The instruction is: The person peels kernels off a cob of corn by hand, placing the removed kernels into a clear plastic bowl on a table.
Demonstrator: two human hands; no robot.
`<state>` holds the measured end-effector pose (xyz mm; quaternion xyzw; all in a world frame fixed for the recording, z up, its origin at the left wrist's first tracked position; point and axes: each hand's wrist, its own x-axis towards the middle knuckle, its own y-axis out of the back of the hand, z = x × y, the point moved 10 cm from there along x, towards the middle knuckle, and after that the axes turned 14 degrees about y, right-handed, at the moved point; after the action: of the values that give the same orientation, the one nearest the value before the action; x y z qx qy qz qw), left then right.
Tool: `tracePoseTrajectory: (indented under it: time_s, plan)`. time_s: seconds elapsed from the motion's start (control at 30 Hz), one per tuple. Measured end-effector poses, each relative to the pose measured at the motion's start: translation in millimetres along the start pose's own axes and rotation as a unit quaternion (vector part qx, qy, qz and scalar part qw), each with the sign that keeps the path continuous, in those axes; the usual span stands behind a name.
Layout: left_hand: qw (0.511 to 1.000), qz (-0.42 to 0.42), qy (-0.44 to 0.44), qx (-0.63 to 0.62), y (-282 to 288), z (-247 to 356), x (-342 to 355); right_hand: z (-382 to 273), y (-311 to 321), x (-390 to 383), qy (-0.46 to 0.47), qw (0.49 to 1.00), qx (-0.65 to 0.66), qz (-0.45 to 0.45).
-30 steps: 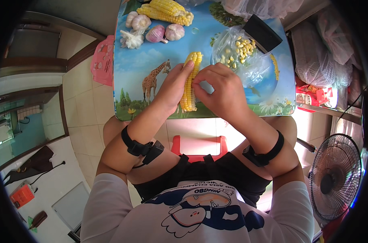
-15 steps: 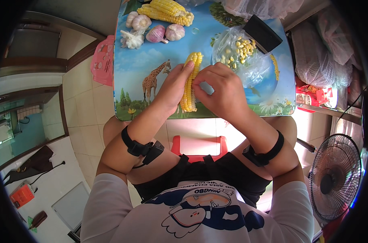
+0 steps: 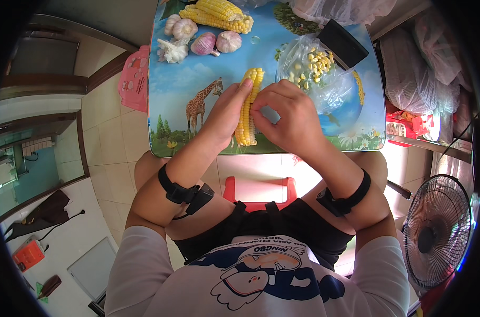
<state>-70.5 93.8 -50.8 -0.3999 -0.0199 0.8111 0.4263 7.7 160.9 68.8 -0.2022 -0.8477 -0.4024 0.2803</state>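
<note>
An ear of corn (image 3: 249, 113) stands slantwise over the table's near edge, its lower right side partly stripped to pale cob. My left hand (image 3: 231, 108) is wrapped round it from the left, thumb along its upper part. On the other side my right hand (image 3: 287, 111) is closed, with thumb and forefinger pinched against the row of kernels. Whether a loose kernel sits between those fingertips is hidden. To the right of the hands, a clear plastic bag (image 3: 332, 95) lies spread on the table, with loose corn kernels (image 3: 319, 62) on it.
More ears of corn (image 3: 213, 15) and several garlic bulbs (image 3: 203, 44) lie at the table's far left. A black box-shaped object (image 3: 343, 44) rests beside the bag. The table (image 3: 171, 84) has a printed giraffe scene. A fan (image 3: 435, 232) stands at right, a red stool (image 3: 260, 198) below.
</note>
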Motion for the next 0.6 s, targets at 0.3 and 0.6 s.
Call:
tracePoseTrajectory:
  time_s: [0.3, 0.6]
  plan:
    - [0.996, -0.003, 0.040, -0.076, 0, -2, 0, -5, -3, 0, 0.017, 0.999, 0.030, 0.000]
    - [0.996, 0.006, 0.059, -0.060, 9, -7, 3, 34, -7, -16, -0.161, 0.976, 0.148, 0.016]
